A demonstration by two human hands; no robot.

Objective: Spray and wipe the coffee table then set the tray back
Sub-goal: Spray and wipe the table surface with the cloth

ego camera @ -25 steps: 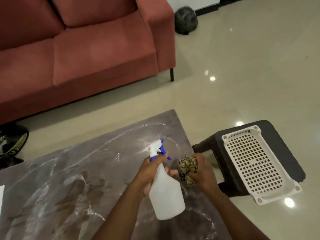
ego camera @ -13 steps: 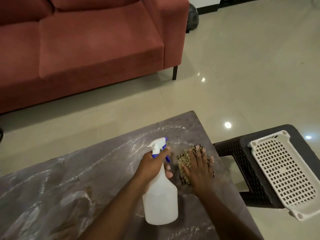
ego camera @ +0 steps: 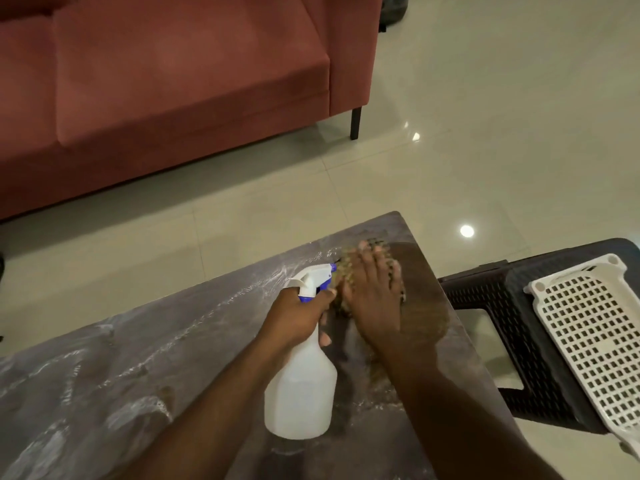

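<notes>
The dark marbled coffee table [ego camera: 145, 358] fills the lower left, with wet streaks on its top. My left hand [ego camera: 298, 317] grips the neck of a white spray bottle [ego camera: 301, 389] with a blue trigger, held just above the table. My right hand [ego camera: 374, 299] lies flat, fingers spread, pressing a patterned tan cloth [ego camera: 346, 271] onto the table near its far right corner; the hand is motion-blurred and hides most of the cloth. The white perforated tray [ego camera: 595, 334] rests on a dark woven stool [ego camera: 491, 299] to the right of the table.
A red sofa [ego camera: 173, 88] stands beyond the table across a strip of glossy beige tiled floor [ego camera: 502, 133]. One black sofa leg [ego camera: 355, 123] is nearest the table. A dark round object [ego camera: 393, 8] sits behind the sofa's arm.
My right hand has flattened the cloth and slid it farther toward the table's far right corner. The left hand keeps the bottle almost in place. The view has shifted left and down.
</notes>
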